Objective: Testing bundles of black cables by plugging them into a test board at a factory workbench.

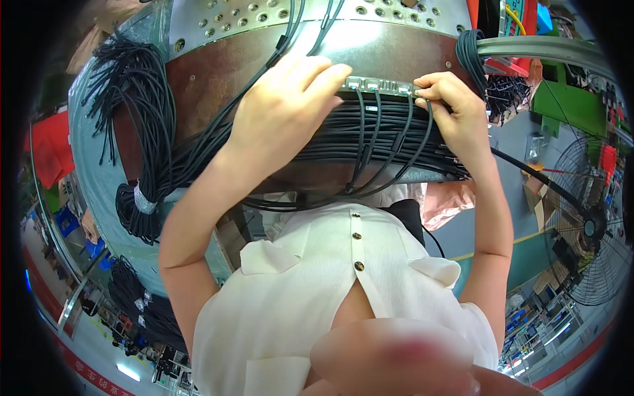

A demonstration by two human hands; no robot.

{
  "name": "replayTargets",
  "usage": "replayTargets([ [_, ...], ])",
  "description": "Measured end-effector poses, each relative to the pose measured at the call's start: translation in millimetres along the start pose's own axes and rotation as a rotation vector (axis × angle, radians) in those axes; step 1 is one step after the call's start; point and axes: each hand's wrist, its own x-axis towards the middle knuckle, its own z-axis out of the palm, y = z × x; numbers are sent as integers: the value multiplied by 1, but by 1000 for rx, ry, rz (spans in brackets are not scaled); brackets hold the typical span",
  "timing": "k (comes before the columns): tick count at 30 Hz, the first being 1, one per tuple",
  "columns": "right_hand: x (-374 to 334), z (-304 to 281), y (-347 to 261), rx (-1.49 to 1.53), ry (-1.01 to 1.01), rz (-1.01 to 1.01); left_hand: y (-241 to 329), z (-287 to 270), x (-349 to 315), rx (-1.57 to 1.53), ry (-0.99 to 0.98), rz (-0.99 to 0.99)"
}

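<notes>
A narrow clear-topped strip (389,87) with small pale connectors set in a row lies across the brown work surface. From it several black cables (376,132) hang down towards me. At the strip's right end, the thumb and bent fingers of my right hand (457,109) pinch a black cable (426,125) near its tip. My left hand (284,105) is over the strip's left end, index finger stretched out and thumb apart from it; nothing shows between them, though the palm side is hidden. Beneath the strip runs a thick bundle of black cables (330,140).
To the left hangs a tied bunch of black cables (142,198), with loose ends above. A perforated metal plate (218,23) lies at the far side. On the right are a coil of cable (470,56), a metal rail (541,47) and a large fan (588,228).
</notes>
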Motion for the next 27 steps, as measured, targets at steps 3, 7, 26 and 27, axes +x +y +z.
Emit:
replayTargets([
  [3, 3, 0, 7, 6, -17, -40, -10, 13, 13, 141, -80, 194],
  [7, -2, 0, 10, -112, -26, -58, -18, 22, 13, 166, -60, 271],
  [26, 7, 18, 1, -250, 99, -288, -18, -7, 7, -55, -72, 37],
  [27, 5, 21, 5, -213, 117, -292, -20, -16, 6, -73, -71, -3],
])
